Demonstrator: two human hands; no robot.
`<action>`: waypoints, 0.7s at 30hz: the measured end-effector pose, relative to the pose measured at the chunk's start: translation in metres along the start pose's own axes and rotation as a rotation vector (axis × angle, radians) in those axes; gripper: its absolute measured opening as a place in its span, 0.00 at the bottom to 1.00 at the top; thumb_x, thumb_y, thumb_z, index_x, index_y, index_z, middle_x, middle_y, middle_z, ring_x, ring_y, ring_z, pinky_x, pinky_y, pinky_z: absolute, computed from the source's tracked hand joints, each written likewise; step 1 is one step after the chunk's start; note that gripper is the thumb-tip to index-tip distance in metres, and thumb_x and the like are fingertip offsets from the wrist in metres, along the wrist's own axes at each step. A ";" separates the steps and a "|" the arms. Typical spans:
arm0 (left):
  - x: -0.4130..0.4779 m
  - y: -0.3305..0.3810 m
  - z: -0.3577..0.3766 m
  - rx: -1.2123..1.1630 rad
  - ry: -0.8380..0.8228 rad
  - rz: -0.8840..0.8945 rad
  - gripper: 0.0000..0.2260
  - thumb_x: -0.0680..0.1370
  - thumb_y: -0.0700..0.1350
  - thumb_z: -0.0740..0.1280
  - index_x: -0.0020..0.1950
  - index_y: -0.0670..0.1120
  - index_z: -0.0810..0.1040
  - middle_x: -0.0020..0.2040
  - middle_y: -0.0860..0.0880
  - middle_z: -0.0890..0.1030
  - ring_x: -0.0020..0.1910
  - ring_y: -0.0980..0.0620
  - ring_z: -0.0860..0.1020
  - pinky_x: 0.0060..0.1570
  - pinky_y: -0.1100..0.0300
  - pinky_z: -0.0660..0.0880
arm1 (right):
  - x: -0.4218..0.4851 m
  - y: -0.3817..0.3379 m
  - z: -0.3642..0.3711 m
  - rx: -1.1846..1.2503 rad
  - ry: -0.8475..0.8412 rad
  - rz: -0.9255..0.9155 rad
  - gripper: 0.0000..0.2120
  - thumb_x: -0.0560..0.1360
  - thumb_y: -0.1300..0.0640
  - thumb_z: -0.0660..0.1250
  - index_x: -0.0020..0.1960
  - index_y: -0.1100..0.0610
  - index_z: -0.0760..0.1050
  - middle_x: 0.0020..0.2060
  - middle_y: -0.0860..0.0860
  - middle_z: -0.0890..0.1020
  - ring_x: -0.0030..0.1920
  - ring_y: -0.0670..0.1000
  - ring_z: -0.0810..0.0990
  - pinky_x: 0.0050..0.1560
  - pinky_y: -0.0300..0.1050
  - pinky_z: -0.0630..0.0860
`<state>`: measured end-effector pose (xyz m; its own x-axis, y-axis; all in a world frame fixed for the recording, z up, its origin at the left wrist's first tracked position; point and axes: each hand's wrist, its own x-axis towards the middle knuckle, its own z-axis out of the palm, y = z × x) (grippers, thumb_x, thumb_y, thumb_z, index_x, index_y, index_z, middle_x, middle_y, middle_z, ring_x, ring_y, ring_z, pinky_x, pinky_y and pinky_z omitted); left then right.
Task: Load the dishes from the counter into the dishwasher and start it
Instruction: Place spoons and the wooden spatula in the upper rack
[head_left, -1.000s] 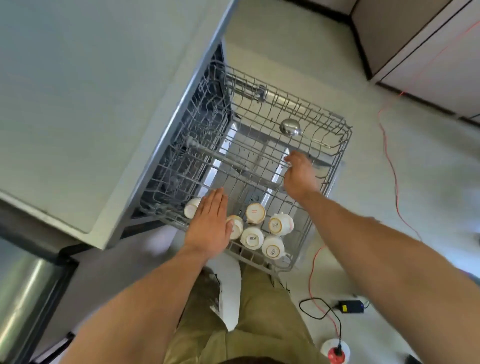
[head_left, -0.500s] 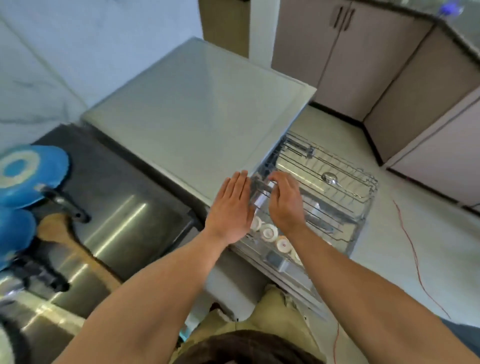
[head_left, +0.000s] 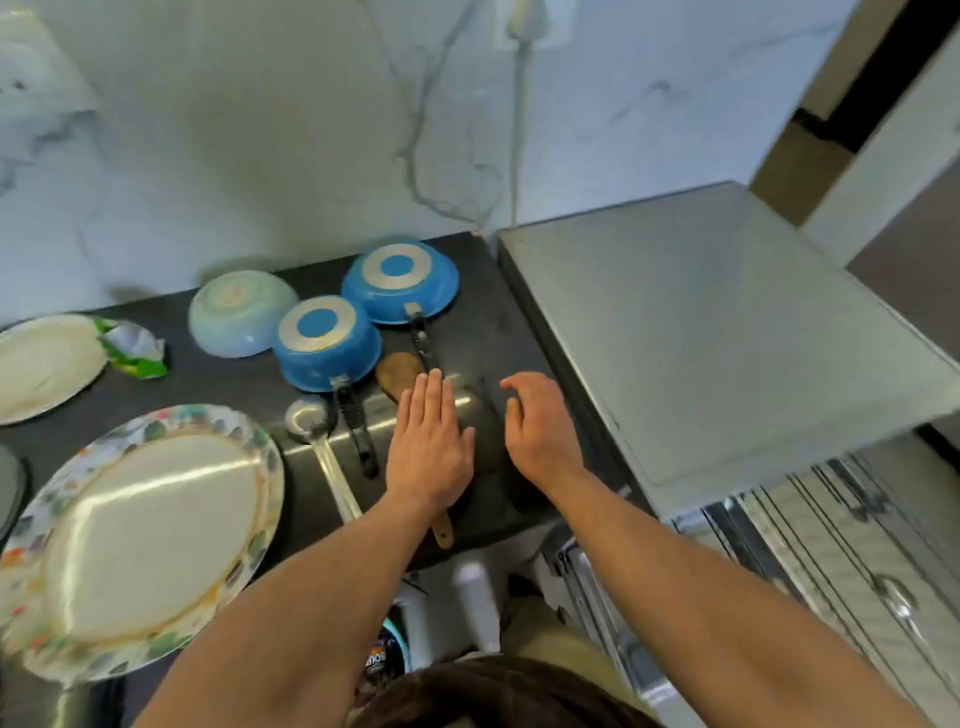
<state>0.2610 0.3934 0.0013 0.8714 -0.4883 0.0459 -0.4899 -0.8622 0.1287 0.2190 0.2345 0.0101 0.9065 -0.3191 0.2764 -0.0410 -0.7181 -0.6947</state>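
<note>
My left hand (head_left: 427, 447) hovers flat and empty over a wooden spatula (head_left: 399, 375) on the dark counter (head_left: 467, 332). My right hand (head_left: 540, 431) is beside it, fingers loosely curled, holding nothing. Behind them lie two upturned blue pans (head_left: 326, 343) (head_left: 401, 280) with black handles, an upturned pale bowl (head_left: 240, 312) and a metal ladle (head_left: 317, 441). A large patterned plate (head_left: 140, 535) sits at the front left, a white plate (head_left: 41, 364) at the far left. The dishwasher's pulled-out wire rack (head_left: 852, 561) shows at the lower right.
The dishwasher's grey top (head_left: 727, 332) stands right of the counter, level with it. A crumpled green wrapper (head_left: 132, 348) lies by the white plate. A marble wall with a white cable (head_left: 519, 130) runs behind. Bottles (head_left: 475, 597) stand on the floor below the counter edge.
My view swung left from the dishwasher rack to the counter. Both hands left the rack and moved over the counter near the spatula.
</note>
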 end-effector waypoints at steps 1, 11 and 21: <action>0.000 -0.010 0.000 -0.010 0.005 -0.053 0.32 0.84 0.55 0.52 0.81 0.38 0.49 0.82 0.40 0.48 0.82 0.44 0.44 0.80 0.47 0.43 | 0.008 -0.008 0.011 -0.020 -0.071 -0.011 0.10 0.78 0.61 0.62 0.59 0.57 0.77 0.54 0.52 0.80 0.56 0.53 0.77 0.59 0.46 0.75; -0.027 -0.050 0.013 -0.077 0.009 -0.252 0.27 0.79 0.45 0.50 0.75 0.36 0.67 0.75 0.38 0.69 0.77 0.41 0.64 0.79 0.46 0.53 | 0.035 -0.068 0.072 -0.507 -0.580 0.019 0.22 0.76 0.36 0.64 0.55 0.55 0.76 0.50 0.53 0.82 0.51 0.58 0.83 0.45 0.50 0.77; -0.030 -0.032 0.008 -0.156 0.027 -0.071 0.25 0.84 0.48 0.50 0.81 0.42 0.57 0.82 0.44 0.56 0.81 0.47 0.50 0.79 0.53 0.40 | 0.022 -0.065 0.047 -0.376 -0.497 0.184 0.13 0.77 0.45 0.66 0.49 0.55 0.78 0.43 0.53 0.83 0.44 0.56 0.83 0.41 0.49 0.80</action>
<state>0.2505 0.4345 -0.0117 0.9050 -0.4215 0.0575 -0.4195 -0.8618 0.2850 0.2616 0.3028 0.0305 0.9533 -0.1984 -0.2276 -0.2768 -0.8754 -0.3963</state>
